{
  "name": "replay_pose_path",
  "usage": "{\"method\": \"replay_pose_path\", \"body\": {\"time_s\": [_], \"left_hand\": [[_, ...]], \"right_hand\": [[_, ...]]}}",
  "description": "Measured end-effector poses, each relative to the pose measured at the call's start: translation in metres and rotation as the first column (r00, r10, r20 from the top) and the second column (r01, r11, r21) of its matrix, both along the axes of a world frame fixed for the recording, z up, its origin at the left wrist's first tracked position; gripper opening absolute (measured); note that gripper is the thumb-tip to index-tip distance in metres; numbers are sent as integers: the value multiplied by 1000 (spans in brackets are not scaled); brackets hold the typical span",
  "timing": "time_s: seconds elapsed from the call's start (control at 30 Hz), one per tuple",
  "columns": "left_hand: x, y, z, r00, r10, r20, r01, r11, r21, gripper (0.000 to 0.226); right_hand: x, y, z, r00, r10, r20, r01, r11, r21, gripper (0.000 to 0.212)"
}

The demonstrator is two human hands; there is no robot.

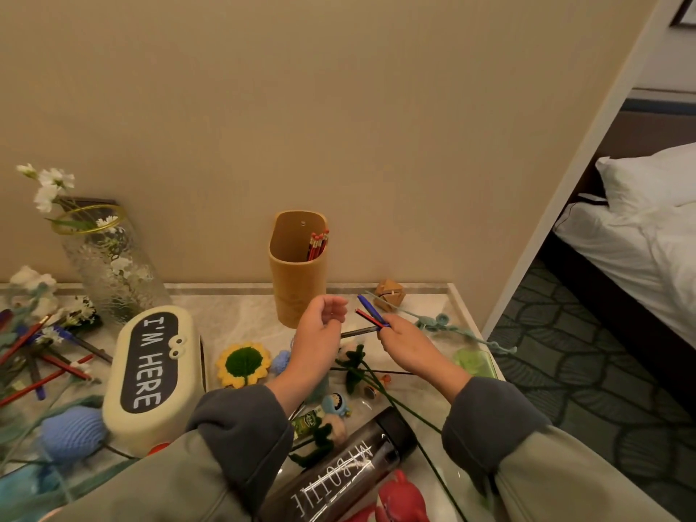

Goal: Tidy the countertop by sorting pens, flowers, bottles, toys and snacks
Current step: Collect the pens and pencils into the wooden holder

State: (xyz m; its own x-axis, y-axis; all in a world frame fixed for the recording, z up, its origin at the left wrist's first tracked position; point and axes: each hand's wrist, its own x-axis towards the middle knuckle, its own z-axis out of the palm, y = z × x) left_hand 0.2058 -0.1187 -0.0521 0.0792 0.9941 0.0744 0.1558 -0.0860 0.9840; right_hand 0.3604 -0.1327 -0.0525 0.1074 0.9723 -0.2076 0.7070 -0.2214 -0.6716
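The right hand (406, 344) pinches a blue pen (366, 304) and a red pencil (366, 316) between thumb and curled fingers. Both stick out ahead of the hand and to its left, off the worktop (241, 314). A dark pencil (357, 331) runs between the two hands just below them; I cannot tell whether either hand holds it.

The left hand (320, 329) hovers just beside the right one, palm turned inward, its fingers loosely curled around nothing.

Directly beyond the left hand stands a tan pen holder (297, 280) against the wall, with a cluster of red pencils (318, 244) leaning in its right side. Beyond the right hand sit a small wooden cube toy (389, 293) and a pale green flower stem (452, 325).

Below the left wrist lies a crochet sunflower (243, 363), and further left a cream box lettered "I'M HERE" (150, 371). Well to the left of both hands lie loose pens and pencils (37, 356), with a glass vase (109, 258) of white flowers behind them. Between the forearms, near the camera, a dark bottle (350, 469) lies on its side beside a red toy (403, 499).
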Motion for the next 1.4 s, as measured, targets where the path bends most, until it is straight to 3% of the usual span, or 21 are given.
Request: {"method": "replay_pose_path", "body": {"time_s": [0.13, 0.23, 0.3, 0.37, 0.47, 0.6, 0.67, 0.8, 1.03, 1.2, 1.4], "left_hand": [[3, 4, 1, 982, -61, -180, 69, 997, 39, 30], [3, 8, 1, 891, 88, -445, -28, 990, 139, 41], [3, 9, 7, 847, 173, -504, -107, 982, 156, 51], [3, 9, 16, 850, 221, -478, -169, 974, 150, 62], [3, 10, 34, 920, 243, -307, -228, 970, 85, 80], [5, 17, 58, 991, 128, -36, -131, 986, -105, 90], [4, 20, 68, 995, 74, 66, -64, 987, -149, 83], [-2, 28, 73, 990, 61, 123, -45, 991, -127, 38], [-14, 32, 86, 925, 65, 375, -40, 996, -75, 23], [-27, 38, 95, 958, 75, 276, -80, 997, 6, 27], [-38, 42, 95, 999, -10, 49, 8, 999, 51, 32]], "right_hand": [[0, 2, 12, 999, -47, -18, 48, 996, 74, 17], [-1, 2, 23, 997, -74, -10, 74, 989, 124, 24], [-5, 4, 30, 996, -78, -31, 82, 982, 168, 32], [-9, 7, 35, 995, -94, -39, 100, 974, 201, 29], [-18, 11, 40, 987, -143, -77, 158, 955, 252, 20], [-34, 15, 49, 975, -143, -168, 194, 921, 337, 18], [-42, 17, 52, 979, -116, -168, 167, 928, 334, 17], [-54, 18, 56, 984, -48, -174, 101, 945, 311, 17], [-63, 19, 58, 958, -18, -285, 83, 972, 218, 15], [-67, 22, 69, 824, -30, -566, 146, 976, 160, 19], [-79, 34, 99, 672, 66, -738, 142, 966, 216, 24]]}}
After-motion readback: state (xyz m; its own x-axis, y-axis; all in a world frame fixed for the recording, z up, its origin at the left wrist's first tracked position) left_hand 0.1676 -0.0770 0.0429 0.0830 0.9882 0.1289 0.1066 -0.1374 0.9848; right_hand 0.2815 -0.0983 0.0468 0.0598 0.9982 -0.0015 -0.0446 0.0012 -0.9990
